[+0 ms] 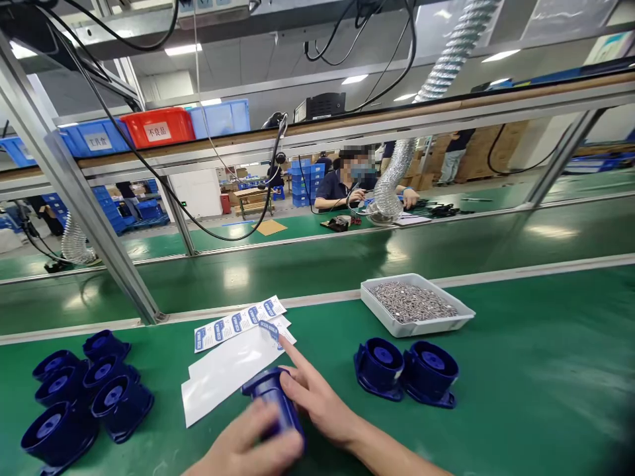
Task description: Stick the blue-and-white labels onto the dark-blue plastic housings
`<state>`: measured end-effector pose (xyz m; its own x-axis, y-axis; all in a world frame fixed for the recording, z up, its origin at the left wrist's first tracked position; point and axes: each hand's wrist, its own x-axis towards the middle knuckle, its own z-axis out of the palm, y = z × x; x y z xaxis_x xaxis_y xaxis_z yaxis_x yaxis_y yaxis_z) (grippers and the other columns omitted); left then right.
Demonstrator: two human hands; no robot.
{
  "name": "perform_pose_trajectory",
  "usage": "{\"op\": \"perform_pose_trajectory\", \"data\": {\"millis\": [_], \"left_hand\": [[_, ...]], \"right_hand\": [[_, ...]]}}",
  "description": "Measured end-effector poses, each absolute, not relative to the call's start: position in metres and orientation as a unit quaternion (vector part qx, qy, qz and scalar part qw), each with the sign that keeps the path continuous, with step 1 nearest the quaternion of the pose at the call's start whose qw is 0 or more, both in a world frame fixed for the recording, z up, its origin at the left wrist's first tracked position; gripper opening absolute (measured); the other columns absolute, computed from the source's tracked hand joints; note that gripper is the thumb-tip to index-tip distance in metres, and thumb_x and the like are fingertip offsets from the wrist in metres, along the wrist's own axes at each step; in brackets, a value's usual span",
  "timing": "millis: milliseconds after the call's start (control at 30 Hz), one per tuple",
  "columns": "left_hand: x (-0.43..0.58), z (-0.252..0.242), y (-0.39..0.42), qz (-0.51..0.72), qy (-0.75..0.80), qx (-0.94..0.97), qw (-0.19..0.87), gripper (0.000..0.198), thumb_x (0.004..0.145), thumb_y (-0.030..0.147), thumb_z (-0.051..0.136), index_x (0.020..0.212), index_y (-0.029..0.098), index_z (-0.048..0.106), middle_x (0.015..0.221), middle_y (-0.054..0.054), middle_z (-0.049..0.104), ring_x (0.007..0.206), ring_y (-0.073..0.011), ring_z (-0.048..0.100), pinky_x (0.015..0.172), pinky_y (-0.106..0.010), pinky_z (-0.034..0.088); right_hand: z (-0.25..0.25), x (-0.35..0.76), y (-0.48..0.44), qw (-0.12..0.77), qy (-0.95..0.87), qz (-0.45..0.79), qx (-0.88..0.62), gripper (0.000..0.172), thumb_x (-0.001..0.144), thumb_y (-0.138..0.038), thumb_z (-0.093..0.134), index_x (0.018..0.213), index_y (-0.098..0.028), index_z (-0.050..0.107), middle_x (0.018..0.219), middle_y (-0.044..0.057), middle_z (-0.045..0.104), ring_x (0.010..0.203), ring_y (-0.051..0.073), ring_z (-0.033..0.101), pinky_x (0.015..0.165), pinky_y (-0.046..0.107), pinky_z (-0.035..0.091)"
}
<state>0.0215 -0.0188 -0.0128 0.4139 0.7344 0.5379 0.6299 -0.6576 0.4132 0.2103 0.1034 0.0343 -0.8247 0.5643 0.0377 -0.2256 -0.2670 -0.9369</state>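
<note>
Near the front edge of the green bench, the left hand [248, 444] wrapped round a blue plastic housing [276, 404] lying on its side. The right hand [313, 396] steadied its end, forefinger stretched toward a label [270, 330] on the sticker sheet [239, 322]. Peeling cleanly probably required a firm grip on the housing and lifting one corner first.

Both hands, the left hand [248, 443] and right hand [317, 400], are bare, ungloved, no sleeves showing
</note>
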Motion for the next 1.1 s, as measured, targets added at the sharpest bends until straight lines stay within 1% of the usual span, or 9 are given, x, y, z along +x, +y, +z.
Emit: {"op": "perform_pose_trajectory", "data": {"millis": [133,200,300,500,600,667,733,900,1100], "left_hand": [[0.016,-0.014,-0.008,0.529,0.510,0.673,0.084,0.132,0.063,0.056,0.096,0.167,0.033,0.017,0.168,-0.020,0.026,0.157,-0.0474,0.025,0.126,-0.071,0.026],[0.017,-0.012,-0.003,0.521,0.530,0.652,0.151,0.126,0.066,0.048,0.095,0.165,0.030,0.018,0.168,-0.020,0.023,0.157,-0.0456,0.026,0.128,-0.067,0.025],[0.016,-0.010,0.001,0.524,0.506,0.662,0.177,0.108,0.066,0.035,0.093,0.158,0.033,0.035,0.163,-0.016,0.036,0.153,-0.0447,0.035,0.127,-0.062,0.033],[0.019,0.000,-0.003,0.566,0.444,0.627,0.300,0.100,0.067,0.028,0.094,0.147,0.040,0.036,0.158,-0.013,0.037,0.146,-0.0432,0.045,0.112,-0.053,0.052],[0.024,0.011,-0.004,0.579,0.450,0.584,0.348,0.094,0.070,0.031,0.093,0.142,0.036,0.032,0.159,-0.015,0.029,0.146,-0.0402,0.043,0.112,-0.051,0.049],[0.025,0.017,-0.003,0.577,0.460,0.550,0.391,0.090,0.074,0.028,0.089,0.140,0.034,0.029,0.159,-0.016,0.025,0.140,-0.0360,0.047,0.107,-0.046,0.051],[0.025,0.021,-0.001,0.573,0.467,0.510,0.440,0.091,0.074,0.025,0.087,0.141,0.034,0.026,0.157,-0.015,0.027,0.132,-0.0321,0.052,0.097,-0.039,0.054],[0.017,0.023,0.003,0.579,0.467,0.489,0.455,0.097,0.069,0.023,0.087,0.143,0.035,0.025,0.154,-0.014,0.030,0.110,-0.0232,0.058,0.074,-0.025,0.050],[0.010,0.021,0.003,0.578,0.466,0.536,0.402,0.096,0.072,0.023,0.087,0.142,0.038,0.023,0.164,-0.012,0.018,0.131,-0.0303,0.052,0.098,-0.036,0.049]], "right_hand": [[0.040,0.214,0.100,0.285,-0.567,0.767,-0.098,0.117,0.091,-0.074,0.064,0.168,-0.029,-0.012,0.137,0.014,0.055,0.105,0.018,0.063,0.089,0.028,0.052],[0.044,0.216,0.098,0.289,-0.579,0.759,-0.076,0.117,0.093,-0.072,0.062,0.167,-0.029,-0.017,0.145,0.015,0.051,0.125,0.021,0.059,0.107,0.034,0.049],[0.045,0.219,0.097,0.286,-0.602,0.741,-0.088,0.111,0.096,-0.070,0.058,0.167,-0.030,-0.018,0.149,0.014,0.048,0.138,0.020,0.051,0.123,0.036,0.038],[0.028,0.220,0.106,0.315,-0.672,0.647,-0.176,0.099,0.096,-0.066,0.062,0.169,-0.035,0.002,0.148,0.012,0.045,0.131,0.018,0.055,0.112,0.032,0.052],[0.021,0.219,0.114,0.383,-0.694,0.556,-0.252,0.069,0.100,-0.060,0.060,0.162,-0.040,0.037,0.150,0.008,0.043,0.126,0.016,0.057,0.105,0.028,0.059],[0.022,0.220,0.119,0.447,-0.704,0.466,-0.295,0.046,0.099,-0.054,0.064,0.142,-0.038,0.064,0.145,0.007,0.046,0.117,0.015,0.062,0.095,0.023,0.062],[0.027,0.224,0.124,0.506,-0.716,0.373,-0.305,0.030,0.095,-0.046,0.071,0.121,-0.033,0.078,0.134,0.007,0.054,0.102,0.012,0.066,0.085,0.019,0.062],[0.044,0.233,0.128,0.576,-0.729,0.254,-0.269,0.013,0.092,-0.027,0.076,0.103,-0.030,0.082,0.111,0.005,0.063,0.084,0.008,0.066,0.073,0.015,0.059],[0.059,0.238,0.122,0.597,-0.741,0.232,-0.201,0.025,0.086,-0.007,0.076,0.097,-0.029,0.081,0.085,-0.001,0.070,0.074,0.008,0.068,0.067,0.015,0.056]]}}
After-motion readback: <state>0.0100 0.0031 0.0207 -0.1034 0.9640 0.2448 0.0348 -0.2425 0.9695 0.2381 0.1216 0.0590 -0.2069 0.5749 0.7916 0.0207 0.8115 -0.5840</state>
